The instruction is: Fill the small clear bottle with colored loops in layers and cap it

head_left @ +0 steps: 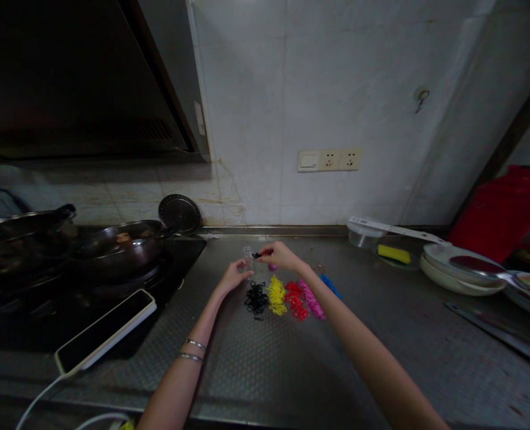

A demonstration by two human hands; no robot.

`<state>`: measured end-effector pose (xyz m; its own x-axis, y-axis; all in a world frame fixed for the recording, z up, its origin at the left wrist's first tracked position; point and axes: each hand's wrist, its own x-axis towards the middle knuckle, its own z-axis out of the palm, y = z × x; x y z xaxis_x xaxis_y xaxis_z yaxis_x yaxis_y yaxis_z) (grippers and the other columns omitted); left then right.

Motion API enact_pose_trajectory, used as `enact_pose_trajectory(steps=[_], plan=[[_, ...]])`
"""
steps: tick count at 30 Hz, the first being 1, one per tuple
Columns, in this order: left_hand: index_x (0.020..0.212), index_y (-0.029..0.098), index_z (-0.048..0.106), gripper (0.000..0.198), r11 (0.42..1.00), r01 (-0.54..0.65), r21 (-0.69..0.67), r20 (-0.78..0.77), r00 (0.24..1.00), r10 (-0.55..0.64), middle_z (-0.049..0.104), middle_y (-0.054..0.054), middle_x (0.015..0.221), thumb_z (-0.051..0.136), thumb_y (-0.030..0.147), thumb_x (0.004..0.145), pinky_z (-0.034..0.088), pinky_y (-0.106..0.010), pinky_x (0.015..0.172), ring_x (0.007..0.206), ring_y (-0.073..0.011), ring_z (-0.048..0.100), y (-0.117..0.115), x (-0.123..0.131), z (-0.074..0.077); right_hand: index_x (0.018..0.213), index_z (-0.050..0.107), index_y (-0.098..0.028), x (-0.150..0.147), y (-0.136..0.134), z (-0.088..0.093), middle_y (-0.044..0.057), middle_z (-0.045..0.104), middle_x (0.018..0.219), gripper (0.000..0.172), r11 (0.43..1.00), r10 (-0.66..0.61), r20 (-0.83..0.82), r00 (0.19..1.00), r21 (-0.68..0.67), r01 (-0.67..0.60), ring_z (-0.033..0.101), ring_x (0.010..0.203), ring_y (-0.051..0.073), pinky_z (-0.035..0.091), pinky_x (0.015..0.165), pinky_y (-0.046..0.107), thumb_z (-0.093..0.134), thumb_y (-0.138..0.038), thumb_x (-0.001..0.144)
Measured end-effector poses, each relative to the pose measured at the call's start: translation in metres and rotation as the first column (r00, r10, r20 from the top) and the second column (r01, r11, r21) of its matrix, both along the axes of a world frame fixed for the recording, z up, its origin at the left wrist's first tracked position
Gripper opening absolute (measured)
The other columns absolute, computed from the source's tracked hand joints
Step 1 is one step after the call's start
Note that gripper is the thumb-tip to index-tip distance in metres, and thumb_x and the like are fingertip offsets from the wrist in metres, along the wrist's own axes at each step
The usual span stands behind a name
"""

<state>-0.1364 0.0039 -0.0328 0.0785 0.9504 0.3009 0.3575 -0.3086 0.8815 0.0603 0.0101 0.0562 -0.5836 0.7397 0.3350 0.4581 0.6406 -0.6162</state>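
The left hand [232, 276] has its fingers curled around a clear bottle [247, 254], holding it upright or nearly so over the counter. Just to the bottle's right, near its top, the right hand [281, 255] pinches some small black pieces [256, 255] between thumb and fingertips. A purple item [272, 267] shows beneath that hand (too little of it to tell what it is).

On the near side of the bottle lies a black pile [256, 298] of similar pieces. Farther to the bottle's right follow a yellow pile [276, 295], a red pile [296, 300], a pink pile [312, 300] and a blue pile [330, 286], the last partly hidden by the right forearm.

Left of the bottle and nearer the person, a white-edged phone [106, 331] lies with a cable attached, its screen dark. Beyond it, also left of the bottle, sits a pan [121, 254]. Well to the bottle's right are a clear tub [363, 236], a yellow sponge [394, 254], stacked bowls [464, 276] and a red container [500, 209]. High to the bottle's left, the range hood bears a pale label [199, 117], its print too small to read.
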Motion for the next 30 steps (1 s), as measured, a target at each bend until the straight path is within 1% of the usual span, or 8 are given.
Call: enact_pose_trajectory(steps=[4, 8, 14, 17, 22, 26, 30], plan=[[0.092, 0.012, 0.063, 0.035, 1.000, 0.014, 0.010, -0.013, 1.000, -0.014, 0.067, -0.007, 0.090, 0.071, 0.021, 0.059, 0.042, -0.035, 0.086, 0.086, -0.0205, 0.059, -0.003, 0.001, 0.004, 0.081, 0.070, -0.011, -0.013, 0.024, 0.023, 0.002, 0.065, 0.068, 0.021, 0.999, 0.007, 0.031, 0.999, 0.054, -0.009, 0.053, 0.061, 0.010, 0.037, 0.056, 0.019, 0.062, -0.027, 0.069], [0.093, 0.012, 0.063, 0.037, 1.000, 0.000, 0.003, -0.005, 1.000, 0.000, 0.067, -0.007, 0.091, 0.070, 0.021, 0.058, 0.042, -0.035, 0.086, 0.087, -0.0205, 0.059, -0.002, 0.000, 0.002, 0.082, 0.070, -0.010, -0.027, 0.037, 0.037, 0.001, 0.065, 0.066, 0.023, 0.998, 0.011, 0.117, 0.993, 0.056, -0.017, 0.051, 0.059, 0.009, 0.034, 0.053, 0.018, 0.063, -0.026, 0.067], [0.092, 0.013, 0.063, 0.036, 1.000, 0.007, 0.008, -0.016, 1.000, -0.007, 0.066, -0.007, 0.092, 0.070, 0.020, 0.058, 0.042, -0.034, 0.085, 0.086, -0.0198, 0.058, -0.001, 0.000, 0.001, 0.077, 0.071, -0.011, -0.041, 0.040, 0.041, 0.000, 0.065, 0.064, 0.020, 0.998, 0.025, 0.282, 0.959, 0.047, -0.040, 0.049, 0.056, 0.008, 0.033, 0.051, 0.018, 0.066, -0.026, 0.065], [0.092, 0.012, 0.063, 0.035, 1.000, 0.006, 0.013, -0.012, 1.000, -0.006, 0.066, -0.007, 0.092, 0.070, 0.019, 0.058, 0.043, -0.034, 0.084, 0.085, -0.0195, 0.058, -0.002, 0.001, 0.003, 0.077, 0.071, -0.012, -0.046, 0.040, 0.043, 0.001, 0.065, 0.064, 0.021, 0.998, 0.012, 0.328, 0.945, 0.060, -0.034, 0.050, 0.056, 0.009, 0.032, 0.050, 0.019, 0.066, -0.029, 0.065], [0.089, 0.012, 0.064, 0.031, 1.000, 0.015, 0.009, 0.000, 1.000, -0.015, 0.066, -0.007, 0.090, 0.069, 0.017, 0.059, 0.043, -0.034, 0.085, 0.086, -0.0195, 0.058, -0.003, 0.002, 0.004, 0.078, 0.072, -0.010, -0.049, 0.038, 0.052, 0.005, 0.067, 0.067, 0.025, 0.997, -0.022, 0.399, 0.917, 0.080, -0.011, 0.054, 0.058, 0.012, 0.033, 0.050, 0.021, 0.068, -0.029, 0.063], [0.091, 0.012, 0.064, 0.034, 1.000, -0.009, 0.000, 0.001, 1.000, 0.009, 0.066, -0.007, 0.093, 0.070, 0.017, 0.058, 0.043, -0.034, 0.085, 0.087, -0.0201, 0.058, -0.004, 0.002, 0.005, 0.079, 0.072, -0.010, -0.049, 0.037, 0.055, 0.006, 0.068, 0.069, 0.026, 0.996, -0.021, 0.407, 0.913, 0.085, -0.015, 0.055, 0.059, 0.013, 0.035, 0.051, 0.020, 0.069, -0.030, 0.062], [0.092, 0.012, 0.064, 0.035, 1.000, -0.004, 0.007, -0.023, 1.000, 0.004, 0.066, -0.008, 0.093, 0.070, 0.018, 0.058, 0.043, -0.034, 0.084, 0.086, -0.0203, 0.059, -0.006, 0.002, 0.008, 0.082, 0.072, -0.011, -0.047, 0.038, 0.051, 0.005, 0.069, 0.072, 0.029, 0.997, 0.007, 0.371, 0.928, 0.069, -0.035, 0.055, 0.060, 0.012, 0.036, 0.053, 0.019, 0.069, -0.031, 0.062]])
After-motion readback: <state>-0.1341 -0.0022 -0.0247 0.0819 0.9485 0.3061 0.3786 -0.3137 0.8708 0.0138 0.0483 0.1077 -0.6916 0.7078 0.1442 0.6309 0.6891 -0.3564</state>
